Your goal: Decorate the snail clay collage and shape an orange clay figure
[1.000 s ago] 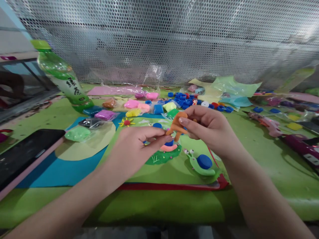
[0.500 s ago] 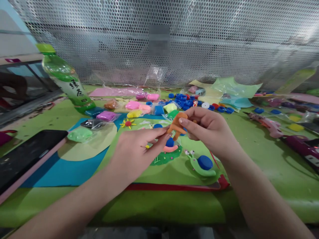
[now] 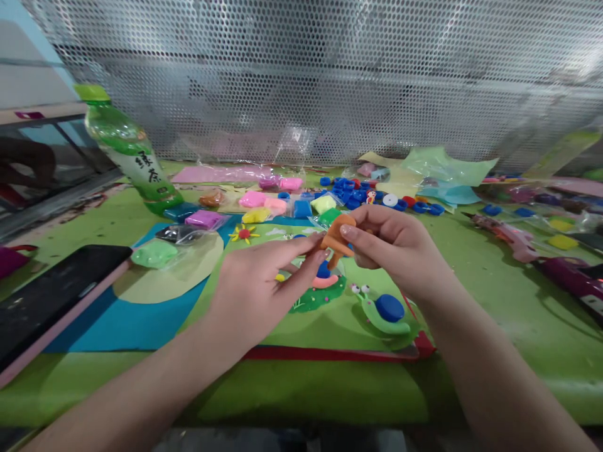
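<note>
Right hand (image 3: 396,248): clenched on one orange clay piece (image 3: 338,237), pinched between thumb and fingers, raised above the counter (image 3: 494,314). Left hand (image 3: 257,289): fingertips (image 3: 316,256) pressed to the left edge of the same piece, other fingers loosely curled. Directly beneath: one green craft board (image 3: 330,326) with red edge, bearing two clay snails — one green with blue shell (image 3: 384,312), one pink with blue shell (image 3: 324,276), partly hidden. One clay sun (image 3: 244,233) on the board's far left. Left: one bagged green clay lump (image 3: 154,253), one dark phone (image 3: 49,295), one green-capped bottle (image 3: 129,154) leaning. Behind: wrapped clay blocks in several colours, count unclear; blue caps (image 3: 351,188) heaped, too many to count.
</note>
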`<action>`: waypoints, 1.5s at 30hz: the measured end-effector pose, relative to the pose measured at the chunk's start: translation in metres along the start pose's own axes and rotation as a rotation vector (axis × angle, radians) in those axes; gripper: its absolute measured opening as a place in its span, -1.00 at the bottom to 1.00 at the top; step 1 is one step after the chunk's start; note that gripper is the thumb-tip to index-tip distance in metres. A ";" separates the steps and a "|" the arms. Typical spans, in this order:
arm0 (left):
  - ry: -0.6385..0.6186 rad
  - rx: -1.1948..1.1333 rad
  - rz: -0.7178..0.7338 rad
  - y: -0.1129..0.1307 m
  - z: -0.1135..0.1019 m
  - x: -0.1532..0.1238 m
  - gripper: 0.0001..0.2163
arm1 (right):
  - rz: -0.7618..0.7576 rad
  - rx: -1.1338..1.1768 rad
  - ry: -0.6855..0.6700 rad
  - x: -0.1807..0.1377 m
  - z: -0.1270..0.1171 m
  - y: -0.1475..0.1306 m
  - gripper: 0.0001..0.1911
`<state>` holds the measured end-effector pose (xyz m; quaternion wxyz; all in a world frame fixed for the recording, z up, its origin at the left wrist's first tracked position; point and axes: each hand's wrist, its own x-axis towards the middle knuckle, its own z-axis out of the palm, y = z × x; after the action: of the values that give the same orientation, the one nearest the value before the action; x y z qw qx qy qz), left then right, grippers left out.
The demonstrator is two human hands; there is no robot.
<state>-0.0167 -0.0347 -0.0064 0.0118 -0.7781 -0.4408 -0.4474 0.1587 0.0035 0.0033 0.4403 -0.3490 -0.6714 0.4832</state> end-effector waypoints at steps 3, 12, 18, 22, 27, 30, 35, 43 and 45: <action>0.078 0.113 0.139 -0.002 0.002 -0.001 -0.90 | 0.025 -0.022 -0.013 -0.001 0.000 0.001 -0.76; 0.069 0.212 0.203 -0.007 0.005 -0.003 -0.91 | -0.038 -0.293 -0.008 -0.003 0.005 -0.001 -0.80; -0.151 -0.112 -0.134 -0.001 0.001 0.002 -0.82 | -0.059 -0.332 -0.025 -0.003 0.000 -0.003 -0.80; -0.334 -0.396 -0.496 0.002 0.002 0.006 -0.69 | -0.022 -0.266 -0.048 -0.003 -0.001 -0.003 -0.77; -0.305 -0.458 -0.526 0.001 0.009 0.005 -0.84 | -0.023 -0.380 -0.034 -0.002 0.004 0.000 -0.77; -0.293 -0.561 -0.589 -0.001 0.009 0.005 -0.90 | -0.043 -0.461 0.001 -0.002 0.006 0.002 -0.78; -0.417 -0.759 -0.769 -0.004 0.006 0.009 -0.82 | -0.074 -0.497 -0.011 -0.002 0.003 -0.001 -0.79; -0.594 -0.948 -0.799 -0.007 0.003 0.011 -0.92 | -0.103 -0.470 -0.179 -0.004 -0.004 -0.004 -0.80; -0.695 -0.991 -0.811 -0.008 0.002 0.011 -0.91 | -0.106 -0.461 -0.228 -0.005 -0.005 -0.004 -0.80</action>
<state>-0.0187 -0.0214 -0.0032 -0.6492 -0.5647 -0.4184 -0.2907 0.1649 -0.0002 0.0068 0.2953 -0.3479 -0.8264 0.3300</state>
